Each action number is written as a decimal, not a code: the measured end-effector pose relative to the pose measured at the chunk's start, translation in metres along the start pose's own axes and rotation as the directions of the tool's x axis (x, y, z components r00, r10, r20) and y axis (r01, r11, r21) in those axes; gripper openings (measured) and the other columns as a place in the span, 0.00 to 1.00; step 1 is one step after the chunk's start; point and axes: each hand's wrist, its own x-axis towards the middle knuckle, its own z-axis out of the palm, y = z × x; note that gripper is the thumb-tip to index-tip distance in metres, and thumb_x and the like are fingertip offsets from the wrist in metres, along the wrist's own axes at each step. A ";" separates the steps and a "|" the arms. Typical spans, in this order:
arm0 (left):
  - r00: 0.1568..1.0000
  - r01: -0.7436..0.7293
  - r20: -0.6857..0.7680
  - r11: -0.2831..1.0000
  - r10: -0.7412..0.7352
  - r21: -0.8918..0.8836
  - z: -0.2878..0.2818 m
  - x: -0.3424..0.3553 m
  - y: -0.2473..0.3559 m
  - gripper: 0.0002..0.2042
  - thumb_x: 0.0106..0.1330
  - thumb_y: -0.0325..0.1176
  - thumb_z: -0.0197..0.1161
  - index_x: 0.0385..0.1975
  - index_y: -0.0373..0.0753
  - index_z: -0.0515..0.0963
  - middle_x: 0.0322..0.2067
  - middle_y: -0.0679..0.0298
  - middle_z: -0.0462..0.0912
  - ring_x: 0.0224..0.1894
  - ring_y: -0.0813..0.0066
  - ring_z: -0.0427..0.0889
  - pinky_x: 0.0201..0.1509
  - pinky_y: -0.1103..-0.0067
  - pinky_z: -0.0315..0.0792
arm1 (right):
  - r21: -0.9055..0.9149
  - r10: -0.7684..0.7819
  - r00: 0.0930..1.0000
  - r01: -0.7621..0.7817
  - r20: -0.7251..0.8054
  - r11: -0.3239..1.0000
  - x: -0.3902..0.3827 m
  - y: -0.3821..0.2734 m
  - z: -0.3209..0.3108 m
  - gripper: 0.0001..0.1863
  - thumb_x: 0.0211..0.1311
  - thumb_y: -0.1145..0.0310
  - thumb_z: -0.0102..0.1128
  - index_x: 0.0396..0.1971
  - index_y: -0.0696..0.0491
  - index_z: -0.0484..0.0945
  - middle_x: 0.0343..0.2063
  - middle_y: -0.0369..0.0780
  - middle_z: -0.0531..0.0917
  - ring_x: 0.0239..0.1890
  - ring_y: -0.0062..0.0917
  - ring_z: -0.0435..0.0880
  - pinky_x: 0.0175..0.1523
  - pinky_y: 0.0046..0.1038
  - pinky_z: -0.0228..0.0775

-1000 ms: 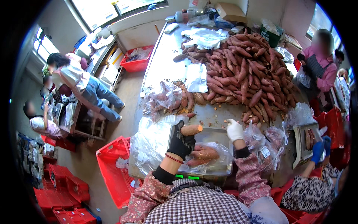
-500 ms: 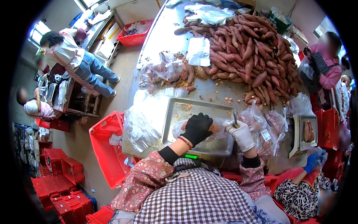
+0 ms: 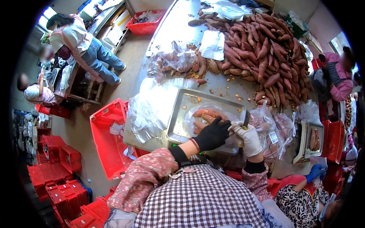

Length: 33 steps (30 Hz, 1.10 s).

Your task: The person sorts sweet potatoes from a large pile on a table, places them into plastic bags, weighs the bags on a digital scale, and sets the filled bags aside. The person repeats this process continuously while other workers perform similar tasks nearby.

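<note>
A clear plastic bag (image 3: 189, 121) with several sweet potatoes (image 3: 208, 113) inside lies in a shallow metal tray (image 3: 175, 114). My left hand (image 3: 213, 135), in a black glove, reaches over the bag with its fingers closed at the gathered bag mouth. Beside it, my right hand (image 3: 248, 140), in a white glove, meets the left fingertips at that spot. What looks like a small knife (image 3: 246, 118) with a dark blade sticks up from the right hand; a yellow bit shows under its fingers. The gloves hide the exact grip on the plastic.
A big heap of sweet potatoes (image 3: 262, 57) covers the far right of the table. Filled bags (image 3: 262, 123) lie right of the tray, flat plastic bags (image 3: 146, 114) left. A red crate (image 3: 104, 140) stands at the left edge. A blue-gloved co-worker (image 3: 315, 173) sits at right.
My left hand has lifted off the bag's middle and moved right to meet my right hand, uncovering the sweet potatoes. The view has shifted slightly.
</note>
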 end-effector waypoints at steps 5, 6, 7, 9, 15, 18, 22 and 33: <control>0.882 0.293 -0.273 0.900 -0.385 -0.324 -0.066 -0.040 -0.035 0.15 0.60 0.30 0.62 0.47 0.39 0.76 0.46 0.54 0.79 0.49 0.54 0.78 0.53 0.67 0.72 | -0.162 0.024 0.997 -0.036 -0.072 0.986 -0.011 0.006 -0.017 0.07 0.65 0.65 0.63 0.31 0.53 0.82 0.20 0.27 0.80 0.13 0.07 0.61 0.18 0.14 0.47; 0.789 0.432 -0.312 0.838 -0.530 -0.332 -0.067 -0.053 -0.041 0.14 0.61 0.30 0.62 0.47 0.39 0.76 0.45 0.55 0.80 0.48 0.55 0.79 0.52 0.68 0.73 | -0.180 0.035 0.997 -0.047 -0.074 0.983 -0.013 0.006 -0.017 0.07 0.64 0.65 0.63 0.31 0.53 0.82 0.20 0.27 0.79 0.12 0.06 0.61 0.18 0.14 0.47; 0.736 0.493 -0.327 0.800 -0.593 -0.341 -0.071 -0.063 -0.049 0.13 0.62 0.30 0.63 0.47 0.40 0.77 0.44 0.56 0.80 0.47 0.56 0.80 0.51 0.69 0.73 | -0.217 0.043 0.994 -0.063 -0.099 0.974 -0.014 0.006 -0.017 0.07 0.64 0.65 0.63 0.31 0.53 0.82 0.21 0.27 0.80 0.14 0.07 0.63 0.19 0.14 0.50; 0.634 0.587 -0.375 0.736 -0.677 -0.337 -0.076 -0.078 -0.066 0.12 0.63 0.32 0.64 0.45 0.40 0.78 0.43 0.57 0.81 0.45 0.58 0.81 0.50 0.71 0.74 | -0.294 0.055 0.986 -0.099 -0.155 0.951 -0.017 0.002 -0.014 0.07 0.63 0.66 0.64 0.31 0.53 0.81 0.23 0.28 0.80 0.17 0.07 0.67 0.21 0.14 0.56; 0.501 0.702 -0.304 0.586 -0.810 -0.405 -0.085 -0.103 -0.073 0.17 0.65 0.37 0.63 0.51 0.38 0.75 0.45 0.56 0.78 0.44 0.65 0.82 0.48 0.74 0.75 | -0.605 -0.253 0.955 0.109 -0.157 0.788 -0.016 0.018 -0.011 0.23 0.58 0.62 0.69 0.48 0.62 0.77 0.37 0.42 0.84 0.40 0.18 0.80 0.48 0.22 0.72; 0.469 0.712 -0.294 0.554 -0.833 -0.433 -0.081 -0.109 -0.075 0.20 0.66 0.40 0.63 0.53 0.38 0.73 0.47 0.56 0.77 0.43 0.65 0.82 0.47 0.74 0.75 | -0.706 -0.278 0.949 0.098 -0.145 0.701 -0.031 0.010 -0.001 0.34 0.54 0.57 0.73 0.55 0.63 0.73 0.43 0.47 0.83 0.45 0.24 0.81 0.51 0.26 0.72; 0.440 0.737 -0.257 0.509 -0.861 -0.445 -0.073 -0.113 -0.076 0.23 0.65 0.45 0.63 0.54 0.36 0.72 0.48 0.54 0.77 0.44 0.63 0.81 0.47 0.71 0.75 | -0.789 -0.299 0.949 0.107 -0.100 0.605 -0.047 0.010 0.021 0.39 0.51 0.55 0.74 0.57 0.65 0.70 0.47 0.48 0.82 0.47 0.29 0.82 0.53 0.28 0.73; 0.570 0.817 0.213 0.518 -0.794 -0.254 -0.017 -0.101 -0.057 0.38 0.56 0.53 0.66 0.61 0.35 0.64 0.50 0.43 0.77 0.49 0.48 0.79 0.52 0.62 0.72 | -0.687 -0.294 0.951 0.148 -0.099 0.711 0.004 0.045 0.034 0.21 0.55 0.60 0.70 0.41 0.61 0.80 0.34 0.42 0.85 0.35 0.28 0.84 0.44 0.26 0.75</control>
